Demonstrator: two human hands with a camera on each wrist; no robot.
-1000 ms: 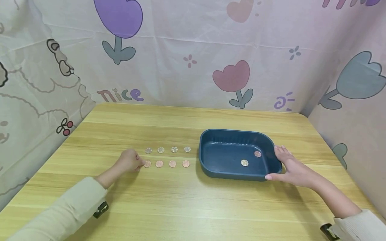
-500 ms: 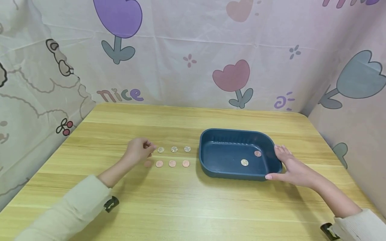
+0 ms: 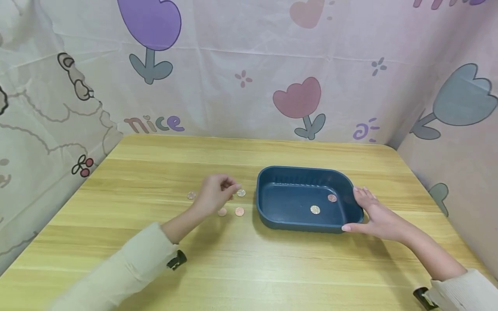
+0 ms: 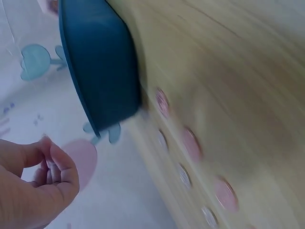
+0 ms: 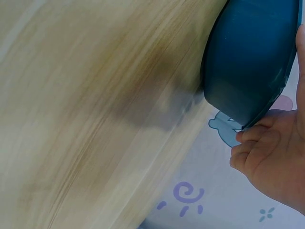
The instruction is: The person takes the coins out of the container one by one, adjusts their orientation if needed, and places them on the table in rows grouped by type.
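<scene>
Head view is showing a wooden table [image 3: 249, 259] backed by a flowered curtain [image 3: 249, 65], with a dark blue tub [image 3: 307, 172] sitting right of centre. Two coins are already lying on the tub floor, a silver one [image 3: 315, 210] and a copper one [image 3: 332, 198].

Loose coins are lying in two rows on the table just left of the tub: a silver coin [image 3: 191, 195] at the far left, another silver coin [image 3: 241, 192] nearest the tub, and two copper coins [image 3: 239, 211] in the nearer row.

Judging by this layout, the step in hand is carrying a coin across from the rows to the tub. The left hand [image 3: 215, 193] is hovering above the rows with its fingers curled together and its fingertips [image 4: 51, 168] pinched; the left wrist view seems to be showing a small coin edge between them, though it is too blurred to be sure. The next move is calling for the hand to travel right, clear the tub's near wall, and part the fingers over its floor.

The right hand [image 3: 375, 214] is resting against the tub's right end, fingers straight along the rim and thumb low on the outside wall, steadying it. The two hands are well apart.
</scene>
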